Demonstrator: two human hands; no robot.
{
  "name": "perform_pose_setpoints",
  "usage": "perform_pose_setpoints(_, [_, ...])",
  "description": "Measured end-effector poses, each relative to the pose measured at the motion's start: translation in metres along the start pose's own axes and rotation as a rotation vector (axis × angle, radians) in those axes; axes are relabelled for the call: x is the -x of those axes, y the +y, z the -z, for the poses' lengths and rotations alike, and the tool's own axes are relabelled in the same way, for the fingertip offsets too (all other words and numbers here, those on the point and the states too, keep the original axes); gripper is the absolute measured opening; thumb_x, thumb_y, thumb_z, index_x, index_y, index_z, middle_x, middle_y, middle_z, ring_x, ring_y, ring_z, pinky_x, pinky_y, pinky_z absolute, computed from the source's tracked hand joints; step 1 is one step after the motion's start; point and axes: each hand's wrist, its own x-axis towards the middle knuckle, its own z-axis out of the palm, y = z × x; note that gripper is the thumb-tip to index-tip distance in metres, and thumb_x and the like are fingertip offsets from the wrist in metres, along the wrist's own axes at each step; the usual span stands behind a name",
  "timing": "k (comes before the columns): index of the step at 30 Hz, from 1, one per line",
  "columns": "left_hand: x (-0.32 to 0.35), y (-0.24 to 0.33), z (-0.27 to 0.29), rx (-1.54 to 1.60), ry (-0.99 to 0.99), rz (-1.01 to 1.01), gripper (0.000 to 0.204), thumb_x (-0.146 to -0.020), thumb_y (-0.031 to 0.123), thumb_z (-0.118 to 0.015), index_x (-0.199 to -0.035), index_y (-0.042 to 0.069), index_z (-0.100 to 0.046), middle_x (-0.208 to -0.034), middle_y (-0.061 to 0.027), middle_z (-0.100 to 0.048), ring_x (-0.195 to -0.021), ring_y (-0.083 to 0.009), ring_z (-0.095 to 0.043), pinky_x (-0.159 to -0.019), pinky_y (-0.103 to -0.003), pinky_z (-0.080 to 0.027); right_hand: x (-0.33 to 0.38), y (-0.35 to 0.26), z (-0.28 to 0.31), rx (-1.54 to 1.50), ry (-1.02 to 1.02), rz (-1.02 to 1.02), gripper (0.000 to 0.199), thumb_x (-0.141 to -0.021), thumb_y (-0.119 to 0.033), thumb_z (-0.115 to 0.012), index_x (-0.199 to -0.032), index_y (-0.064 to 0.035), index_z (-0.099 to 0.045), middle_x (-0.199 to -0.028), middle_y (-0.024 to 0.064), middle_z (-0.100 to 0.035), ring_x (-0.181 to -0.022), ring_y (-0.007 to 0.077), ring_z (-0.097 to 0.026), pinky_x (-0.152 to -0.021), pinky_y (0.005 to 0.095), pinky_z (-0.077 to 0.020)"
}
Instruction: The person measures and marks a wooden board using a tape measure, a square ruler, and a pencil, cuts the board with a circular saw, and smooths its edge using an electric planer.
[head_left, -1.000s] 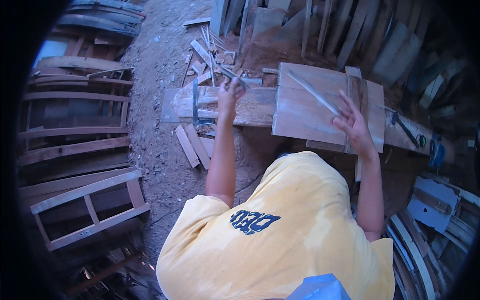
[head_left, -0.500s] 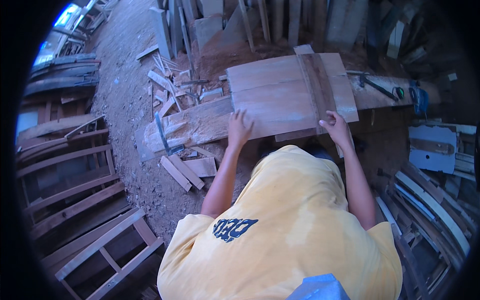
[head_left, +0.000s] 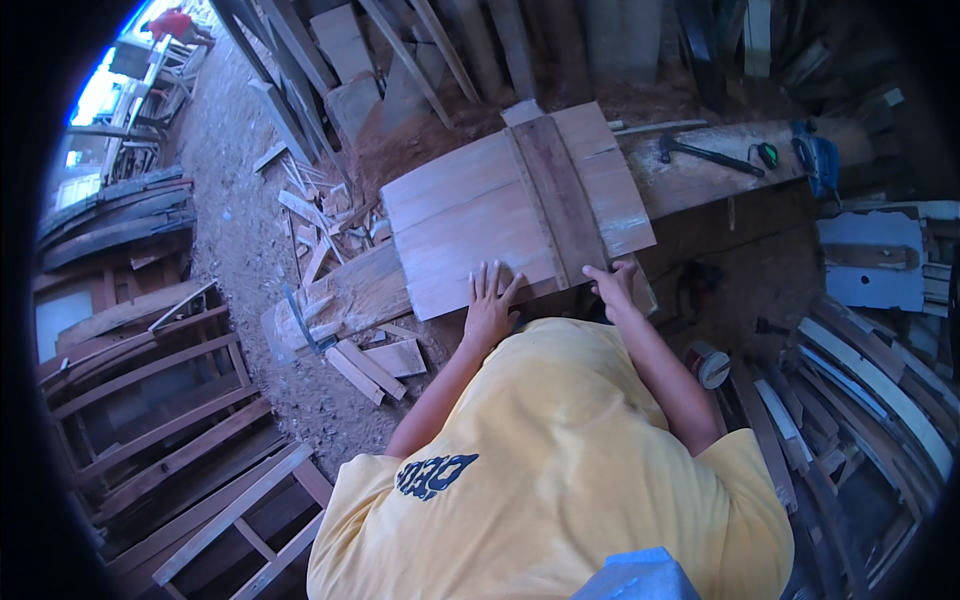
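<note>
A flat wooden panel [head_left: 465, 215] with a darker plank strip [head_left: 565, 205] across it lies over a long wooden board [head_left: 700, 185]. My left hand [head_left: 490, 308] rests on the panel's near edge, left of the strip, fingers spread. At the near end of the strip is my right hand [head_left: 613, 288], its thumb stretched toward the strip and its other fingers partly bent. Neither hand shows anything grasped. A short wood piece [head_left: 638, 288] sticks out beneath the panel beside my right hand.
A hammer [head_left: 710, 158], a small green-and-black item [head_left: 766, 154] and a blue tool [head_left: 818, 165] lie on the long board's right part. Another hammer-like tool [head_left: 305, 318] leans at its left end, near offcuts [head_left: 360, 370]. Wooden frames [head_left: 240, 535] and curved pieces [head_left: 885, 390] flank me.
The view has tilted, and the panel has turned slightly anticlockwise. My left hand has settled flatter on the near edge. My right hand has moved left with the strip's near end.
</note>
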Motion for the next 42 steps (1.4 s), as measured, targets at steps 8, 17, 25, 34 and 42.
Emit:
perform_pose_setpoints(8, [-0.013,0.057,0.008,-0.116,-0.06,-0.277,0.078,-0.088,0.027,-0.076,-0.158,0.03,-0.042,-0.168,-0.0194,-0.025,-0.155,-0.0462,-0.017,-0.127,-0.058,-0.018,0.009,-0.025,0.05,-0.305,-0.277,0.072,0.034,-0.086,-0.026,-0.083,-0.097,0.0011,-0.066,-0.087,0.0055,-0.068,-0.074,0.0134,-0.063,-0.064,0.0331,-0.051])
perform_pose_setpoints(17, [-0.014,0.1,0.022,0.104,0.057,-0.023,0.077,-0.09,0.032,-0.075,-0.159,0.021,-0.042,-0.167,-0.0175,-0.029,-0.153,-0.0454,-0.023,-0.124,-0.054,-0.027,-0.131,-0.009,0.255,-0.731,-0.195,0.028,0.026,-0.096,-0.026,-0.075,-0.106,-0.004,-0.066,-0.093,0.0024,-0.068,-0.079,0.0125,-0.064,-0.072,0.0281,-0.0515])
perform_pose_setpoints(25, [-0.012,0.109,0.015,0.079,0.104,0.117,0.074,-0.091,0.03,-0.074,-0.157,0.018,-0.043,-0.163,-0.0186,-0.033,-0.152,-0.0454,-0.025,-0.123,-0.055,-0.029,-0.283,0.05,0.35,-0.817,-0.24,-0.036,0.024,-0.098,-0.027,-0.074,-0.113,-0.0091,-0.068,-0.098,0.0013,-0.066,-0.087,0.015,-0.061,-0.079,0.0305,-0.0501])
perform_pose_setpoints(34, [0.036,0.092,-0.009,0.101,0.129,0.435,0.072,-0.095,0.03,-0.071,-0.159,0.019,-0.04,-0.165,-0.0181,-0.03,-0.154,-0.0445,-0.02,-0.124,-0.055,-0.026,-0.283,0.022,0.307,-0.836,0.178,-0.153,0.035,-0.093,-0.032,-0.079,-0.112,-0.0052,-0.065,-0.095,0.0047,-0.062,-0.086,0.0209,-0.061,-0.08,0.0395,-0.0523])
perform_pose_setpoints(42, [0.036,0.074,-0.013,0.214,0.189,0.652,0.078,-0.095,0.037,-0.071,-0.161,0.018,-0.034,-0.165,-0.0263,-0.027,-0.15,-0.0479,-0.027,-0.123,-0.054,-0.027,-0.16,-0.072,0.158,0.003,0.033,0.585,0.036,-0.098,-0.03,-0.071,-0.12,-0.0016,-0.066,-0.104,0.0126,-0.072,-0.088,0.0232,-0.071,-0.081,0.0353,-0.0563])
